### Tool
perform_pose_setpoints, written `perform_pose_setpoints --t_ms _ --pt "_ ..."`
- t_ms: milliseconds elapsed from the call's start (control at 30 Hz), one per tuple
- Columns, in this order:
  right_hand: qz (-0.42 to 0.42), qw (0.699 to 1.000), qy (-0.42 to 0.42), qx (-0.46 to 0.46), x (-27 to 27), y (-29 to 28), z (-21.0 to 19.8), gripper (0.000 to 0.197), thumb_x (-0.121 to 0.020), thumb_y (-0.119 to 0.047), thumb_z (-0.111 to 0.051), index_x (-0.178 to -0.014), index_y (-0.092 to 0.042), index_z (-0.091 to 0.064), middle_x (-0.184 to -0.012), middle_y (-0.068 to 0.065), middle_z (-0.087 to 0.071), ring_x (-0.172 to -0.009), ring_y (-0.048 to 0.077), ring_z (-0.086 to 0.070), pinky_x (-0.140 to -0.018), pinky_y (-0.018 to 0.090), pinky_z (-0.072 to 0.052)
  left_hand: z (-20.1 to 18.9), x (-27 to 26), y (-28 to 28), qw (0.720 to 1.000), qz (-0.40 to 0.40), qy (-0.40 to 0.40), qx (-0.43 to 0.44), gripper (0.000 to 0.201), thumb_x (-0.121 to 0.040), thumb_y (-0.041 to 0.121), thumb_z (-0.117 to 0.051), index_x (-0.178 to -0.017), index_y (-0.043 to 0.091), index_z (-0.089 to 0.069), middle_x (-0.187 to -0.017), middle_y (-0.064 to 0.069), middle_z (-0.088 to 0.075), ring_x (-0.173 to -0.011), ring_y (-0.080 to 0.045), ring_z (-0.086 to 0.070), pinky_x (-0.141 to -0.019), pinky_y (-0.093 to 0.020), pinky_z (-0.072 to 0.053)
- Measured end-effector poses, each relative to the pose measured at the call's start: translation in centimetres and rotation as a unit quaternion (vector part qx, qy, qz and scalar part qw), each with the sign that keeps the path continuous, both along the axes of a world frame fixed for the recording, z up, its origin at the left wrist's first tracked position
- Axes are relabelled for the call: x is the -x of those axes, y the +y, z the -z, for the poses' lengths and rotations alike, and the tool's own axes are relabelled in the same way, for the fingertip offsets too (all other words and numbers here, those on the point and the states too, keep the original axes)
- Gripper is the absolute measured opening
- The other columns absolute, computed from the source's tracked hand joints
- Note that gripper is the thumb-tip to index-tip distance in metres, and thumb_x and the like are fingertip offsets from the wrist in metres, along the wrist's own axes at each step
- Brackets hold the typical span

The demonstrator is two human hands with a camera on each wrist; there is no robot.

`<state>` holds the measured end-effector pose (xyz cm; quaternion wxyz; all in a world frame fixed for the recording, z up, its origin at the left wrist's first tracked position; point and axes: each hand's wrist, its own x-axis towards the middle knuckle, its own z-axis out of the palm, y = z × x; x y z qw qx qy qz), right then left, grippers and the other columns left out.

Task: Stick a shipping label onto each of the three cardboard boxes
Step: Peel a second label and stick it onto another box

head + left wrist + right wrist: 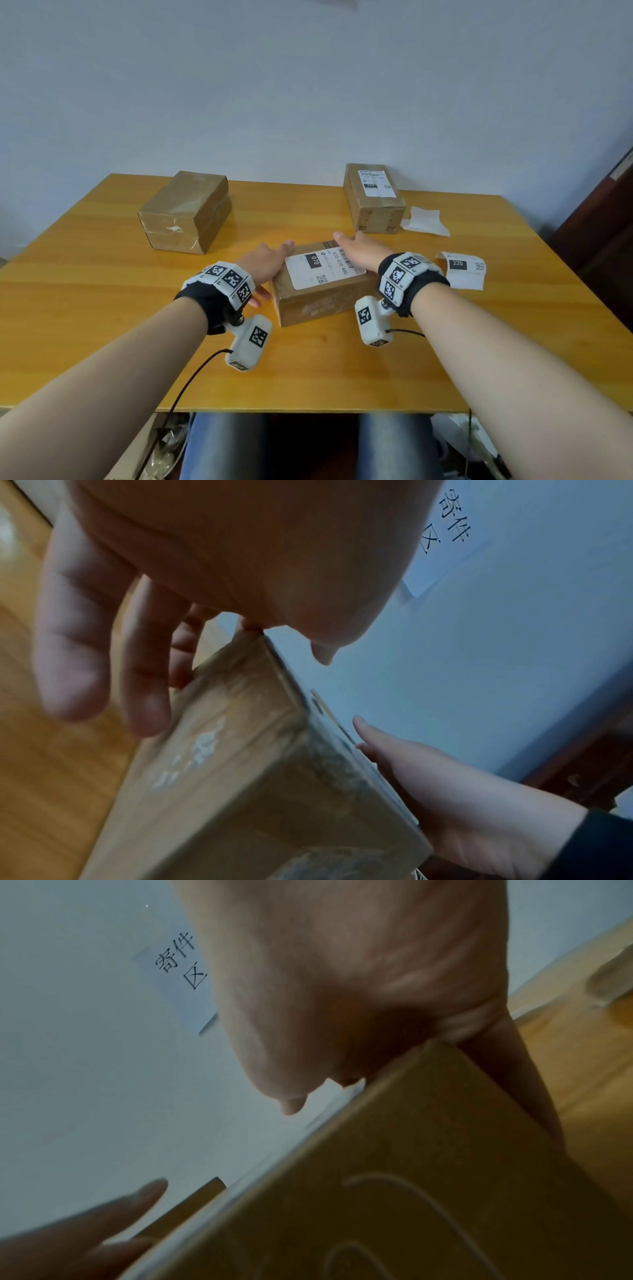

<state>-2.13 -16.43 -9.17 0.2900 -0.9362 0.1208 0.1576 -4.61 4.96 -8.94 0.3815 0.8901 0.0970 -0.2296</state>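
The near cardboard box (pixel 308 303) lies at mid-table with a white "070" shipping label (pixel 320 272) on its top. My left hand (pixel 269 262) rests against the box's left side (pixel 240 764), fingers (pixel 85 642) straight down along it and thumb over the top edge. My right hand (pixel 359 251) lies flat on the label's right end, draped over the box's right edge (pixel 411 1177). A second box (pixel 373 202) at the back right carries a "220" label. A third box (pixel 185 212) at the back left shows bare taped cardboard. A loose "220" label (pixel 462 269) lies right of my right wrist.
White backing paper (pixel 426 221) lies beside the back right box. The yellow wooden table (pixel 102 308) meets a pale wall at the back; a dark wooden door (pixel 603 222) stands at the right. My knees and some clutter show below the table's front edge.
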Motion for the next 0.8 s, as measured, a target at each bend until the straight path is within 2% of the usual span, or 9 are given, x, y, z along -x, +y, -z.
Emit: perform_pose_setpoints --t_ms 67,100,167,233,300,400,533,733,800 --pt "-0.002 0.999 -0.021 0.027 -0.1 0.2 0.8 0.084 -0.106 -0.065 -0.018 -0.162 -0.003 -0.028 -0.146 0.016 -0.056 -0.127 0.031 -0.059 -0.093 0.038 -0.045 0.1 -0.1 -0.3 1.0 -0.012 -0.013 -0.019 0.08 -0.088 0.081 -0.033 -0.125 0.013 -0.054 -0.121 -0.016 -0.064 -0.082 -0.033 -0.074 -0.062 -0.048 -0.064" --pt "0.0 0.999 -0.029 0.045 -0.2 0.2 1.3 0.084 -0.106 -0.066 -0.017 -0.159 -0.004 -0.034 -0.134 0.015 -0.062 -0.118 0.031 -0.062 -0.091 0.038 -0.047 0.1 -0.1 -0.4 0.999 -0.011 -0.03 -0.04 0.081 -0.087 0.082 -0.031 -0.119 0.012 -0.058 -0.127 -0.019 -0.061 -0.087 -0.035 -0.073 -0.068 -0.051 -0.064" --pt "-0.004 0.996 -0.053 0.078 -0.5 0.1 1.9 0.079 -0.107 -0.063 -0.017 -0.149 -0.004 -0.049 -0.129 0.016 -0.065 -0.111 0.031 -0.065 -0.088 0.039 -0.049 -0.1 -0.2 -0.7 0.995 0.008 -0.063 -0.082 0.078 -0.091 0.078 -0.026 -0.108 0.011 -0.062 -0.128 -0.024 -0.061 -0.1 -0.036 -0.069 -0.084 -0.051 -0.06" --pt "-0.01 0.99 -0.085 0.108 -0.5 -0.1 2.1 0.071 -0.109 -0.058 -0.017 -0.118 -0.007 -0.066 -0.1 0.014 -0.067 -0.089 0.029 -0.066 -0.075 0.037 -0.047 -0.1 -0.3 -1.0 0.99 0.027 -0.081 -0.108 0.07 -0.1 0.067 -0.024 -0.107 0.009 -0.063 -0.108 -0.019 -0.068 -0.095 -0.034 -0.069 -0.088 -0.047 -0.059" --pt "-0.017 0.984 -0.113 0.133 -0.7 -0.3 2.3 0.07 -0.11 -0.055 -0.017 -0.089 -0.008 -0.065 -0.077 0.007 -0.062 -0.071 0.026 -0.062 -0.064 0.035 -0.043 0.1 -0.5 -1.2 0.988 0.04 -0.089 -0.123 0.062 -0.106 0.057 -0.024 -0.109 0.007 -0.061 -0.096 -0.014 -0.068 -0.09 -0.033 -0.069 -0.089 -0.045 -0.059" --pt "-0.022 0.978 -0.133 0.156 -1.1 -0.5 2.6 0.071 -0.111 -0.052 -0.018 -0.08 -0.007 -0.062 -0.072 0.006 -0.061 -0.065 0.025 -0.06 -0.06 0.034 -0.042 0.7 -0.9 -1.0 0.989 0.039 -0.095 -0.11 0.06 -0.106 0.056 -0.023 -0.113 0.01 -0.059 -0.102 -0.014 -0.068 -0.092 -0.034 -0.067 -0.091 -0.047 -0.057" --pt "-0.028 0.973 -0.16 0.166 -1.7 -0.6 2.8 0.066 -0.112 -0.049 -0.021 -0.07 -0.011 -0.054 -0.064 0.005 -0.053 -0.056 0.023 -0.053 -0.051 0.031 -0.035 1.3 -1.3 -0.7 0.988 0.044 -0.105 -0.1 0.058 -0.107 0.054 -0.022 -0.109 0.01 -0.058 -0.105 -0.014 -0.067 -0.092 -0.035 -0.067 -0.091 -0.049 -0.057" --pt "-0.033 0.963 -0.209 0.165 -2.4 -1.0 3.1 0.064 -0.113 -0.046 -0.027 -0.066 -0.01 -0.052 -0.058 0.004 -0.05 -0.052 0.023 -0.05 -0.049 0.03 -0.032 1.0 -1.6 -0.9 0.988 0.047 -0.106 -0.101 0.054 -0.109 0.046 -0.019 -0.125 0.01 -0.057 -0.11 -0.015 -0.066 -0.099 -0.036 -0.067 -0.093 -0.048 -0.056" --pt "-0.022 0.962 -0.224 0.152 -2.7 -1.2 3.2 0.064 -0.112 -0.048 -0.031 -0.063 -0.011 -0.051 -0.057 0.004 -0.049 -0.052 0.024 -0.05 -0.049 0.03 -0.033 1.1 -2.0 -0.8 0.988 0.05 -0.107 -0.102 0.055 -0.109 0.048 -0.02 -0.121 0.01 -0.058 -0.107 -0.014 -0.067 -0.095 -0.035 -0.068 -0.092 -0.048 -0.057"
